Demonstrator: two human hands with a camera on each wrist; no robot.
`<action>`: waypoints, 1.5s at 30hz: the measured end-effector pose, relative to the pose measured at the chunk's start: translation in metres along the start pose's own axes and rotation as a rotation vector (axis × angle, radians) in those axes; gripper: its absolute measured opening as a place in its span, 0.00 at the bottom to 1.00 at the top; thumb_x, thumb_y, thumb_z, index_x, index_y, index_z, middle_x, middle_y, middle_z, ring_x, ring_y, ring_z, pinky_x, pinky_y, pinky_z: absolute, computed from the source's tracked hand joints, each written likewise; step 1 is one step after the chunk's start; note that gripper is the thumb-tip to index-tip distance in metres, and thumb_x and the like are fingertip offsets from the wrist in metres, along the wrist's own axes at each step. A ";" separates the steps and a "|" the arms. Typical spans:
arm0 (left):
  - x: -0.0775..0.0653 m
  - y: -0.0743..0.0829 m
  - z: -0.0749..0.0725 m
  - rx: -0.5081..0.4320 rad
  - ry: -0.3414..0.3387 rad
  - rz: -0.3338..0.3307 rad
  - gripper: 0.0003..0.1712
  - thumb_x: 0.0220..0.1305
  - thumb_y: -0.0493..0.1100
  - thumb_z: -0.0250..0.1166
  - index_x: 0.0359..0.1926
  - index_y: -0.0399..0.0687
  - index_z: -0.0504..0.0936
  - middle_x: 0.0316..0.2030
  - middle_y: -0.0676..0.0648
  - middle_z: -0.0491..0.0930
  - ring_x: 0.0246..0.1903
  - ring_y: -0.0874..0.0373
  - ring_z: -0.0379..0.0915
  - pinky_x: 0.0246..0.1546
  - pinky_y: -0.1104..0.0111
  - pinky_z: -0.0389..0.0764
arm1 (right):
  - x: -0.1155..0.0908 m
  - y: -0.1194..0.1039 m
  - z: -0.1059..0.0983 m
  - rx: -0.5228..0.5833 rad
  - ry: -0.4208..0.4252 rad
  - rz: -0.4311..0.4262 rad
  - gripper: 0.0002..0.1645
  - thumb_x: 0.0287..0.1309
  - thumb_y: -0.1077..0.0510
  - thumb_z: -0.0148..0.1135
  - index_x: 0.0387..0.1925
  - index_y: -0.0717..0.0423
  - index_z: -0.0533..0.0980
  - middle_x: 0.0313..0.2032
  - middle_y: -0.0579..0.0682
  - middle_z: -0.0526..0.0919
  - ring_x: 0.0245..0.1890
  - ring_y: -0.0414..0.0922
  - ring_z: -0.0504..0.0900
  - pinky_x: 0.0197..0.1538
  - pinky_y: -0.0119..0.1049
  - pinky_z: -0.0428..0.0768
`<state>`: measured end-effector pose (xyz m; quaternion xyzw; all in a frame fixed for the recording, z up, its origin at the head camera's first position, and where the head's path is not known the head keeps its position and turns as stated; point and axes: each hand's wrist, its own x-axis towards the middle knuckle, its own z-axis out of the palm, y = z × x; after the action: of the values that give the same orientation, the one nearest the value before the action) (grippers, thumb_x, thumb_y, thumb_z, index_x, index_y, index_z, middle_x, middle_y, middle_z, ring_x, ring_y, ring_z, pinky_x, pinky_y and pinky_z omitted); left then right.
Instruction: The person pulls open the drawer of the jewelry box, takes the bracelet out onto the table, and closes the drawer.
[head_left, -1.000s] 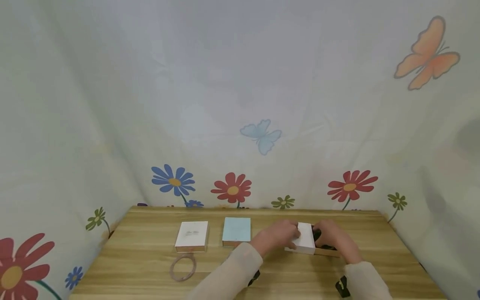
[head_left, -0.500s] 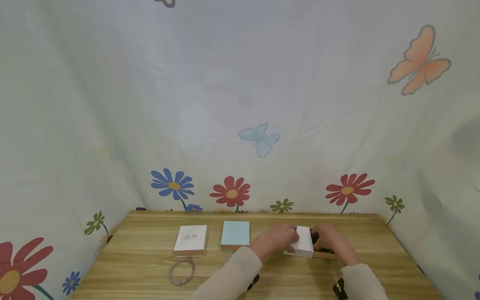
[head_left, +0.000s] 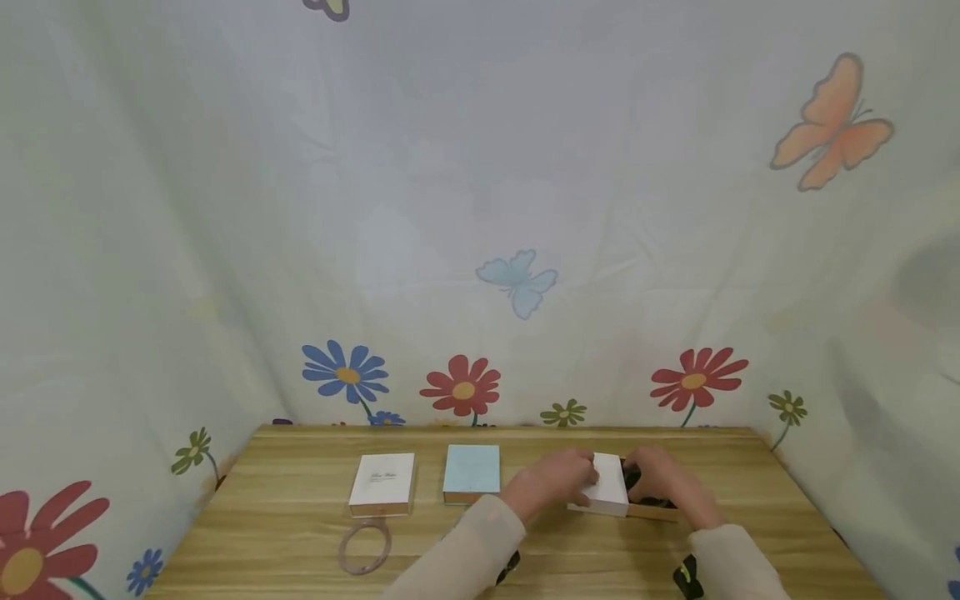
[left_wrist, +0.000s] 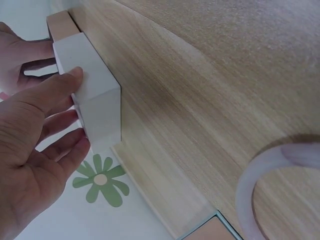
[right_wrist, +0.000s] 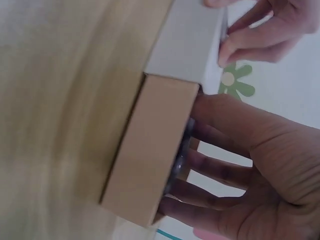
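A white box sleeve [head_left: 607, 483] stands on the table with its brown cardboard drawer [right_wrist: 150, 150] partly out on the right. My left hand [head_left: 551, 482] grips the sleeve, thumb on the near face and fingers on its far side. My right hand [head_left: 663, 479] has its fingers down into the drawer's open top, over a dark shiny item [right_wrist: 179, 165]. Most of that item is hidden by the fingers and the drawer wall, so its kind and whether the fingers pinch it are unclear.
Left of my hands lie a light blue box [head_left: 472, 472] and a white box with printed lettering [head_left: 382, 482]. A pale pinkish ring [head_left: 343, 550], like a bangle, lies in front of the white one. Behind the wooden table [head_left: 262, 508] hangs a flowered curtain.
The head view has tilted slightly, so the scene sits a little lower in it. Both hands keep their places on the sleeve and the drawer.
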<state>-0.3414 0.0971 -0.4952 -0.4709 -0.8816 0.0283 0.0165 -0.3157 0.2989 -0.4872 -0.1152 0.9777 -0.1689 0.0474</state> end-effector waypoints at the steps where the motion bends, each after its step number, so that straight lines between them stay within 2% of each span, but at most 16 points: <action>1: 0.000 0.001 0.000 0.010 0.002 0.007 0.18 0.59 0.54 0.76 0.49 0.58 0.89 0.38 0.58 0.75 0.32 0.68 0.65 0.34 0.79 0.69 | -0.001 0.001 -0.001 -0.005 -0.004 0.002 0.17 0.42 0.63 0.82 0.36 0.62 0.84 0.35 0.50 0.84 0.33 0.45 0.75 0.46 0.49 0.81; 4: 0.002 0.003 0.000 0.030 0.008 0.019 0.17 0.59 0.55 0.75 0.48 0.58 0.89 0.38 0.59 0.75 0.32 0.68 0.64 0.34 0.80 0.68 | -0.003 0.002 -0.006 -0.008 -0.018 0.009 0.20 0.42 0.61 0.83 0.38 0.62 0.84 0.37 0.51 0.85 0.36 0.47 0.78 0.49 0.52 0.82; 9: 0.003 0.004 0.000 0.017 0.006 0.002 0.17 0.59 0.55 0.76 0.48 0.59 0.89 0.38 0.59 0.75 0.32 0.68 0.65 0.35 0.79 0.69 | -0.008 0.000 -0.013 -0.012 -0.018 0.020 0.24 0.41 0.59 0.84 0.42 0.62 0.84 0.41 0.52 0.86 0.41 0.49 0.81 0.51 0.54 0.81; 20: 0.003 0.004 0.001 -0.019 -0.003 -0.012 0.17 0.59 0.54 0.76 0.49 0.58 0.89 0.38 0.59 0.74 0.33 0.67 0.65 0.36 0.79 0.69 | -0.018 -0.006 -0.017 0.008 0.001 0.015 0.25 0.41 0.57 0.85 0.42 0.61 0.85 0.40 0.50 0.86 0.38 0.45 0.79 0.50 0.51 0.82; 24: 0.003 0.003 0.000 -0.026 -0.008 -0.023 0.17 0.59 0.54 0.76 0.48 0.58 0.89 0.37 0.58 0.74 0.33 0.67 0.65 0.35 0.78 0.69 | -0.018 -0.006 -0.016 -0.018 -0.001 -0.006 0.24 0.42 0.57 0.84 0.42 0.61 0.85 0.40 0.50 0.86 0.38 0.44 0.78 0.49 0.49 0.82; 31: 0.000 0.004 0.000 0.031 0.017 -0.007 0.17 0.58 0.55 0.76 0.47 0.57 0.90 0.37 0.58 0.75 0.31 0.68 0.65 0.33 0.79 0.69 | -0.024 -0.010 -0.016 -0.025 0.017 -0.035 0.24 0.41 0.59 0.84 0.42 0.63 0.85 0.39 0.51 0.87 0.39 0.46 0.81 0.47 0.48 0.82; 37: 0.001 0.003 -0.001 -0.018 0.010 -0.029 0.18 0.57 0.53 0.77 0.48 0.57 0.90 0.38 0.58 0.75 0.32 0.68 0.65 0.35 0.79 0.70 | -0.029 -0.018 -0.017 -0.022 0.005 -0.024 0.25 0.41 0.57 0.85 0.43 0.62 0.86 0.37 0.48 0.85 0.38 0.45 0.78 0.48 0.49 0.82; 45: 0.000 0.003 0.000 -0.002 0.008 -0.024 0.18 0.59 0.54 0.76 0.49 0.57 0.89 0.38 0.58 0.74 0.32 0.68 0.65 0.34 0.79 0.70 | -0.032 -0.020 -0.013 -0.050 0.003 -0.044 0.26 0.40 0.56 0.85 0.43 0.61 0.86 0.35 0.48 0.83 0.37 0.45 0.78 0.46 0.48 0.81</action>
<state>-0.3391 0.0984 -0.4957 -0.4605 -0.8871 0.0251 0.0200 -0.2824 0.2922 -0.4666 -0.1375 0.9790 -0.1456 0.0392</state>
